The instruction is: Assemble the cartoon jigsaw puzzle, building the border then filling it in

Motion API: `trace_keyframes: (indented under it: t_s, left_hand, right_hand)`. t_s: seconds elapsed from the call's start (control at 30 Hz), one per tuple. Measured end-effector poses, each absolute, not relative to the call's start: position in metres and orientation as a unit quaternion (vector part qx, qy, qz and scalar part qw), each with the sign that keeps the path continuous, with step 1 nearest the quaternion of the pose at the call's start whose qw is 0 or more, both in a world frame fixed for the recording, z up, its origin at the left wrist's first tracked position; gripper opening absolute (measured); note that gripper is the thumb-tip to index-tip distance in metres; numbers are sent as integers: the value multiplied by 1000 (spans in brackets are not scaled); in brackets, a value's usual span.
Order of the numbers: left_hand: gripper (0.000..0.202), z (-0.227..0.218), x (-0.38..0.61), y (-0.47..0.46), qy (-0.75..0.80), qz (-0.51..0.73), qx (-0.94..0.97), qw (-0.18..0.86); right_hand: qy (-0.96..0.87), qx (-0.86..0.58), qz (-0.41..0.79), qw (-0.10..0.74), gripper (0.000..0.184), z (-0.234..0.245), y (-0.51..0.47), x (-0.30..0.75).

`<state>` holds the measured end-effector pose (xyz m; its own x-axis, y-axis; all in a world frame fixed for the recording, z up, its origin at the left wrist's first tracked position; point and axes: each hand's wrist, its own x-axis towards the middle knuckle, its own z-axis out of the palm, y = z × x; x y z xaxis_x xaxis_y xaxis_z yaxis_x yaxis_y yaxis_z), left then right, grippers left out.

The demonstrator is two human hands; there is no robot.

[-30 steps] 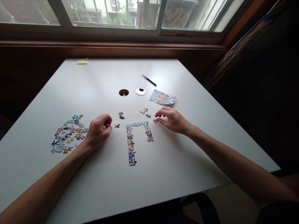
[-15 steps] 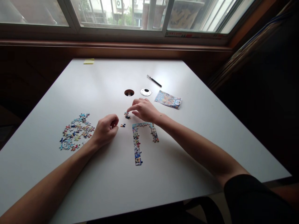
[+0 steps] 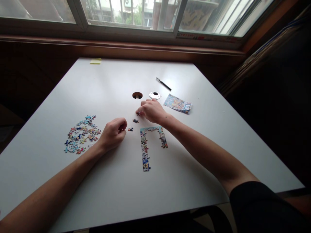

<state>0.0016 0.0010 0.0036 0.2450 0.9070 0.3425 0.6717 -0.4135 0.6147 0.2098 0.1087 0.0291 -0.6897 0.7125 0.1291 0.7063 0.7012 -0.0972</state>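
My right hand (image 3: 152, 110) reaches over the table with thumb and fingertips closed on a small puzzle piece (image 3: 138, 113). Just below it lies a dark puzzle piece (image 3: 135, 120), and nearer my left hand is another loose piece (image 3: 130, 128). Curled into a fist, my left hand (image 3: 113, 133) rests on the tabletop; the inside of the fist is hidden. Between my forearms sits a partly joined puzzle border (image 3: 145, 152), with a long left side, a top row and a short right side. A pile of loose puzzle pieces (image 3: 82, 134) spreads left of my left hand.
The white table (image 3: 175, 174) has a round hole (image 3: 137, 95) and a metal ring cover (image 3: 155, 95) beyond my right hand. A colourful picture sheet (image 3: 178, 104) and a black pen (image 3: 163, 83) lie to the right. Yellow sticky notes (image 3: 95, 61) are at the far edge, below the window.
My right fingers have closed on a piece from the small cluster and moved it slightly away from the dark piece. My left hand stays in its fist. The view has shifted slightly.
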Motion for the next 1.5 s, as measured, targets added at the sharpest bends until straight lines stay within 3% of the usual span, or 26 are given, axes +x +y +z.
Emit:
trace_keyframes:
  t_s: [0.6, 0.87, 1.0, 1.2, 1.5]
  left_hand:
    - [16, 3, 3, 1, 517, 330, 770, 177]
    - [17, 3, 3, 1, 515, 332, 770, 177]
    - [17, 2, 3, 2, 517, 329, 771, 176]
    - [16, 1, 2, 2, 520, 326, 770, 175]
    - [16, 2, 2, 1, 521, 325, 769, 177]
  right_hand:
    - [-893, -439, -22, 97, 25, 24, 118, 263]
    - [-834, -495, -2, 245, 20, 34, 102, 266]
    - [-804, -493, 97, 317, 14, 39, 96, 270]
    - [-665, -422, 446, 426, 23, 51, 81, 264]
    - [-620, -287, 576, 450, 15, 100, -15, 249]
